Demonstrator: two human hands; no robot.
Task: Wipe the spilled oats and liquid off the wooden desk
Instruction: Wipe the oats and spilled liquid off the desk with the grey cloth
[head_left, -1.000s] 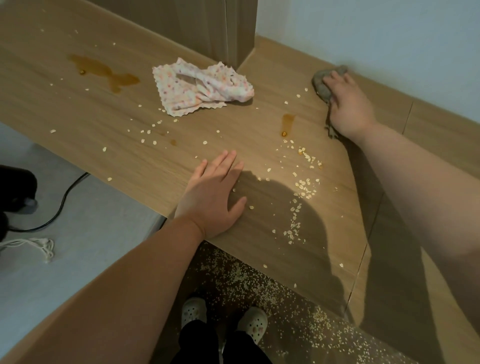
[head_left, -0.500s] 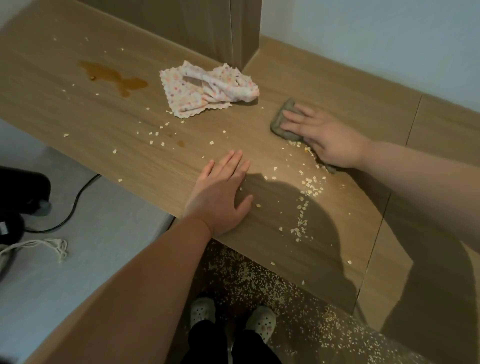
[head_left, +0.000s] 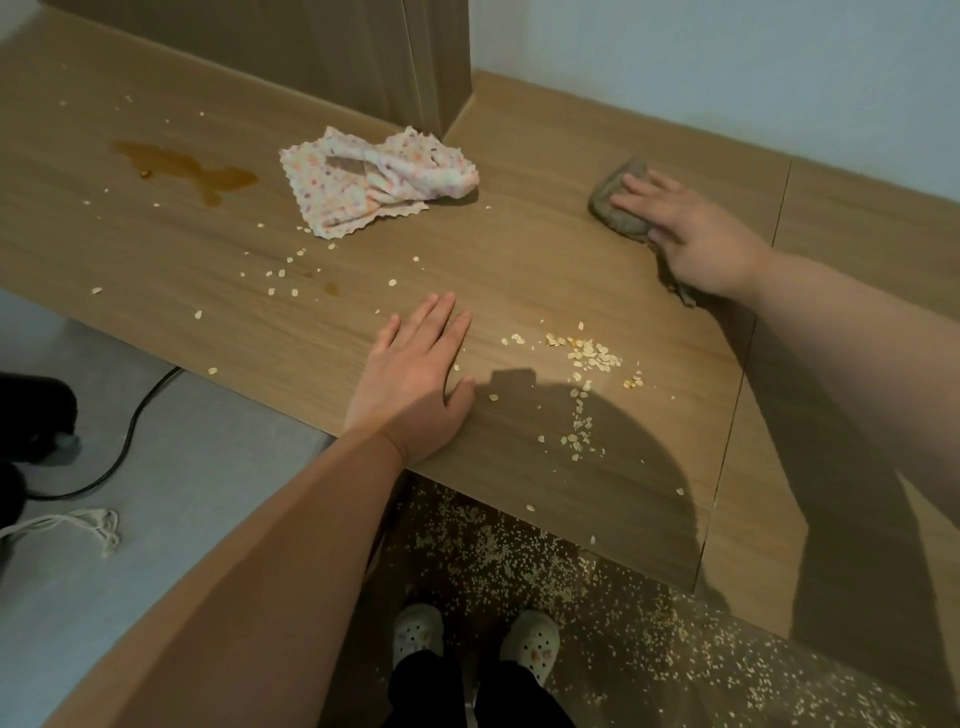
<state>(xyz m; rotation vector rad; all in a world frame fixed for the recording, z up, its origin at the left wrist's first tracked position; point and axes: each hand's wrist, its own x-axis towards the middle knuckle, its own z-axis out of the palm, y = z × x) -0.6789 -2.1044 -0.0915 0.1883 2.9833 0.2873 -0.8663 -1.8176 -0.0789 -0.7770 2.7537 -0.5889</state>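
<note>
wooden desk (head_left: 156, 249) | brown liquid puddle (head_left: 182, 169) far left, small drop (head_left: 331, 289) mid | floral cloth (head_left: 363, 192) crumpled at back | grey rag (head_left: 618, 208) right, pressed under right hand (head_left: 696, 239) | left hand (head_left: 415, 374) flat near front edge | oats (head_left: 592, 356) clustered beside it, stray flakes scattered | floor (head_left: 218, 467) below front edge strewn with oats

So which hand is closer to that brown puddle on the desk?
Left. The left hand lies flat on the desk, right of the brown puddle and nearer the front edge. The right hand presses a grey rag much farther right, past the flowered cloth.
</note>
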